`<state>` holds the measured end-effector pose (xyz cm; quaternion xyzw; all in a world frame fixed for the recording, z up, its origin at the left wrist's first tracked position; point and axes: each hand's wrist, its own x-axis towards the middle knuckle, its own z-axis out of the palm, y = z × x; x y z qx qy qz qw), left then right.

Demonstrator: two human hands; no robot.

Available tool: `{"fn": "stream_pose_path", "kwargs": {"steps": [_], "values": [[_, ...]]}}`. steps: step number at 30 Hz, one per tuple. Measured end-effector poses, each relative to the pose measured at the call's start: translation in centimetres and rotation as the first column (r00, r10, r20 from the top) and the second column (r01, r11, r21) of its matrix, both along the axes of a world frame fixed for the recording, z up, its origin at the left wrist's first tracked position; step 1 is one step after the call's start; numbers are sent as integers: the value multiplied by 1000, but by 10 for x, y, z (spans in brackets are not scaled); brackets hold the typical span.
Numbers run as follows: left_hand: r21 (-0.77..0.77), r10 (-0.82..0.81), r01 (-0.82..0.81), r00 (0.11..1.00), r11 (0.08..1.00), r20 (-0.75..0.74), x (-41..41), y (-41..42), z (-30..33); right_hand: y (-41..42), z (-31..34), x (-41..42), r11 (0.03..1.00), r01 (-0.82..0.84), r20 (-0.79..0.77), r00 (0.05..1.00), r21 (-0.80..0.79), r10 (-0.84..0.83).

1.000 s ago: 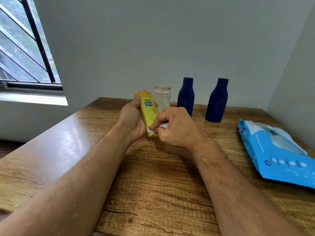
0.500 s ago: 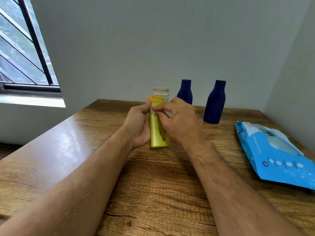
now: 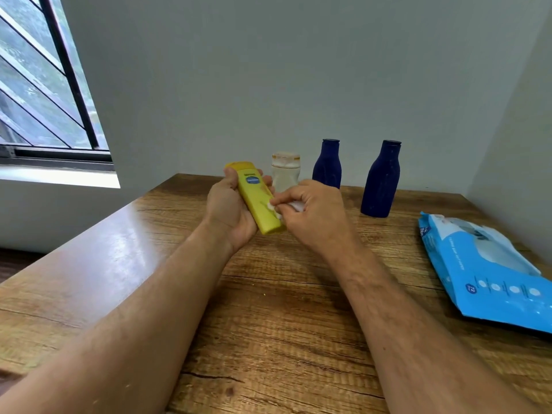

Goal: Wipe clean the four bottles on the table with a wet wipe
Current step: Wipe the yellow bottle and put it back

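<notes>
My left hand (image 3: 228, 210) grips a yellow bottle (image 3: 257, 197) with a blue label, tilted with its cap up and to the left, above the wooden table (image 3: 268, 309). My right hand (image 3: 310, 215) pinches a crumpled white wet wipe (image 3: 294, 206) and presses it against the lower right side of the yellow bottle. Behind the hands stand a small clear bottle (image 3: 285, 171) with a pale cap and two dark blue bottles (image 3: 327, 164) (image 3: 380, 179), all upright near the wall.
A blue wet wipe pack (image 3: 490, 273) lies flat at the table's right side by the right wall. A barred window (image 3: 44, 85) fills the upper left. The table's left edge (image 3: 89, 243) runs diagonally beside the left forearm.
The yellow bottle went from upright to tilted with its label facing me. My right hand slid the wipe from the bottle's top down to its lower part.
</notes>
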<state>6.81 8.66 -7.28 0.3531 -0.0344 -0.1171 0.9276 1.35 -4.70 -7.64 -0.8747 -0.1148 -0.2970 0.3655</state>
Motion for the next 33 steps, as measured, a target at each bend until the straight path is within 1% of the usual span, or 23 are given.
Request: {"fn": "stream_pose_path", "kwargs": {"steps": [2,4,6,7,8,9,10,11,12,13,16,19,22,24,27,30,33], "values": [[106,-110,104,993,989,53,-10,-6,-1,-2,0,4,996,38,5,999,84,-39],[166,-164,145,980,975,108,-17,-11,-1,-3,1,4,988,56,19,998,141,-59],[189,-140,107,975,976,170,-16,-11,0,-4,1,2,987,12,15,1000,159,-15],[206,-90,44,971,978,223,-13,-9,0,-4,2,0,988,-9,17,1000,155,6],[276,-35,-57,948,960,315,-9,-6,1,-4,3,-1,988,-14,34,999,156,9],[396,1,-195,898,897,439,-7,-2,2,-6,5,-2,984,-7,64,998,178,-4],[503,-9,-338,823,796,568,-5,3,1,-7,6,-2,974,3,93,995,228,-25],[561,-50,-445,752,698,657,-4,6,0,-9,8,-1,955,6,110,993,297,-40],[592,-95,-507,704,627,704,-4,9,0,-11,8,0,932,3,115,992,363,-48],[605,-132,-541,672,584,728,-5,11,0,-12,7,1,915,3,110,993,404,-52],[635,-223,-577,625,514,748,-5,14,-5,-10,5,2,903,11,108,992,429,-64],[667,-291,-605,606,434,740,-1,17,-9,-9,9,-2,884,-7,126,990,467,-60],[677,-327,-609,594,413,734,-1,16,-8,-11,12,-3,870,5,128,989,493,-78],[692,-355,-601,594,400,721,-2,15,-9,-10,11,-1,882,12,132,988,471,-84],[704,-381,-597,591,386,711,-3,15,-10,-7,9,-1,919,-6,129,990,394,-49],[700,-384,-607,586,376,714,-3,16,-10,-8,9,-2,975,6,155,987,224,-41],[708,-366,-592,607,384,706,-3,17,-9,-10,9,-6,996,19,169,985,90,-34]]}}
